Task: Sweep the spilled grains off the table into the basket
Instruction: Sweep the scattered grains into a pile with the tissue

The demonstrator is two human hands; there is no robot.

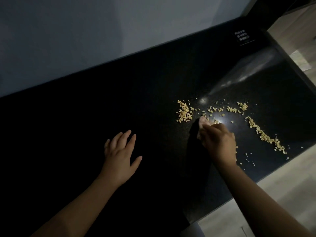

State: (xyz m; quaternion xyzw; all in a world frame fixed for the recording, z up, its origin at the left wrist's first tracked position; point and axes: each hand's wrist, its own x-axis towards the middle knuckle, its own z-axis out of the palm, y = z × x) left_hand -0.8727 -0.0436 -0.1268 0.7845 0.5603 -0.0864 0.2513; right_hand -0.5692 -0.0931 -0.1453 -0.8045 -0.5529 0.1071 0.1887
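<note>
Left hand [119,151]: flat on the dark worktop [77,134], fingers spread, holding nothing.
Right hand [217,141]: fingers bent, tips down among the grains [184,112]; cannot tell whether it holds any.
Grains: a clump, a thin scatter and a trail towards the worktop's right front corner.
Handling: probably light, dry and quick to scatter; better raked with the hand's edge than pinched.
Basket: not in view.

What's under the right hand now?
Grains show just beyond the fingertips of the right hand and beside its wrist on the table. Whatever lies under the palm is covered.
</note>
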